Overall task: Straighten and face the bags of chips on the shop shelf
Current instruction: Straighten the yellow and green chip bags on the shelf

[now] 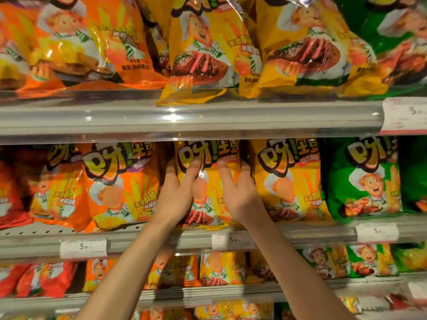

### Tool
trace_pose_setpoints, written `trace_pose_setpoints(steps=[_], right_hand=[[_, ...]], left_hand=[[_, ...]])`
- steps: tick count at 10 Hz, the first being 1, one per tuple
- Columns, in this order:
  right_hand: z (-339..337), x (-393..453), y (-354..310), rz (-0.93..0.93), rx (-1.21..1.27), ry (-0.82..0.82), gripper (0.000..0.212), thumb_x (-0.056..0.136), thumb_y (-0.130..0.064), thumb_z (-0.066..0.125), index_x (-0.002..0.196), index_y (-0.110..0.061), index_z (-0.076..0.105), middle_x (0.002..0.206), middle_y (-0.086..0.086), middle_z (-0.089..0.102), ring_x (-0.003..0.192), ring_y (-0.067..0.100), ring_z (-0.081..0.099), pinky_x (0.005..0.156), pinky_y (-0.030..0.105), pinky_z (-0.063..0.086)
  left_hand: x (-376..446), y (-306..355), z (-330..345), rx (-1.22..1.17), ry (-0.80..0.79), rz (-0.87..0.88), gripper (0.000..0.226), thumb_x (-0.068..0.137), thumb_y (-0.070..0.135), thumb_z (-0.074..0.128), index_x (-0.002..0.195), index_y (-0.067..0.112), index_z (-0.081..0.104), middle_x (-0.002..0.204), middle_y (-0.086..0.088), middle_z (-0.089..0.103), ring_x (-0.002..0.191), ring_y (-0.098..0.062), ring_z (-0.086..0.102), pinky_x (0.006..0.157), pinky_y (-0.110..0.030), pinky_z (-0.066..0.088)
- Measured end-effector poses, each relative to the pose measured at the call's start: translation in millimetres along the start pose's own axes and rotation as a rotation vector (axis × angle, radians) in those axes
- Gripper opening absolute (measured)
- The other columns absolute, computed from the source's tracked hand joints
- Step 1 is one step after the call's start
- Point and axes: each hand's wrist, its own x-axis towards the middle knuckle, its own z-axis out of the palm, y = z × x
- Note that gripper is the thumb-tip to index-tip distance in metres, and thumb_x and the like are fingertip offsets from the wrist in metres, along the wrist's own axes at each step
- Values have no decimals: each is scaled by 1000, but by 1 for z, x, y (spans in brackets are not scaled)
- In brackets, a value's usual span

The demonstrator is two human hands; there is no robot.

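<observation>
On the middle shelf, I see the yellow bag upright, straight ahead, gripped between both hands: left hand and right hand equally near, on opposite edges.

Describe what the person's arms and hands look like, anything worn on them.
Both forearms are bare as far as the picture shows: no sleeves, gloves or watch. The left hand and right hand show no rings or markings. Nails look short and unpainted.
</observation>
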Motion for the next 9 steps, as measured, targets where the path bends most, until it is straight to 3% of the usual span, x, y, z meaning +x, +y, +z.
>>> trace_pose_setpoints(steps=[1, 2, 3, 4, 5, 6, 7, 8, 9], right_hand=[[4, -3, 8, -126, -21, 89, 34, 96, 4, 61, 129, -1, 57, 88, 46, 62, 53, 38, 59, 51, 36, 57], [6, -10, 1, -226, -267, 44, 33, 100, 6, 51, 132, 1, 52, 90, 50, 60, 61, 46, 65, 54, 40, 59], [2, -12, 1, -305, -322, 66, 32, 102, 6, 43, 133, 2, 49, 112, 60, 47, 97, 66, 60, 76, 50, 62], [-8, -13, -5, -381, -325, 54, 24, 105, 2, 43, 125, 2, 56, 127, 56, 42, 103, 65, 57, 78, 52, 59], [-14, -12, -8, -450, -357, -10, 28, 108, -6, 40, 123, -2, 64, 134, 49, 44, 101, 61, 59, 61, 43, 61], [-13, -8, -5, -449, -411, -13, 29, 107, -6, 42, 125, -7, 64, 137, 47, 44, 100, 60, 62, 58, 43, 61], [-12, -8, -6, -443, -435, 17, 26, 105, -7, 47, 125, -10, 65, 137, 44, 45, 100, 59, 62, 61, 44, 62], [-16, -15, -7, -445, -408, -21, 33, 110, -16, 37, 126, -6, 65, 139, 41, 46, 115, 57, 56, 86, 50, 58], [-33, -16, -12, -222, -195, -21, 50, 107, -36, 39, 140, -1, 52, 147, 24, 46, 140, 34, 42, 112, 39, 42]], left_hand=[[-2, -2, 3, 120, 52, 27, 97, 80, 88, 28, 156, 30, 16, 139, -16, 57, 127, -38, 53, 108, -49, 42], [1, -4, 2, 201, 38, 22, 92, 81, 87, 16, 155, 32, 15, 127, -20, 63, 115, -43, 59, 102, -50, 45], [-3, -4, -3, 143, 14, 120, 68, 98, 67, 24, 156, 42, 0, 149, -12, 49, 130, -35, 52, 101, -37, 38], [-4, -7, -9, 195, -27, 272, 63, 95, 72, 25, 145, 63, -12, 149, -15, 48, 131, -35, 52, 107, -45, 42], [0, -11, -10, 297, -69, 271, 60, 90, 79, 19, 138, 71, -17, 138, -28, 54, 117, -43, 59, 99, -57, 47], [7, -12, -6, 329, -29, 276, 59, 87, 83, 16, 135, 74, -17, 120, -29, 63, 102, -42, 65, 94, -56, 49], [10, -14, -4, 343, -2, 300, 63, 78, 90, 10, 133, 74, -17, 112, -26, 67, 100, -40, 66, 92, -56, 50], [5, -16, -6, 312, -10, 312, 64, 82, 88, 15, 137, 72, -15, 117, -26, 64, 102, -40, 65, 89, -55, 52], [-2, -15, -9, 310, -25, 329, 65, 88, 83, 22, 140, 70, -15, 134, -31, 52, 107, -44, 62, 89, -56, 52]])
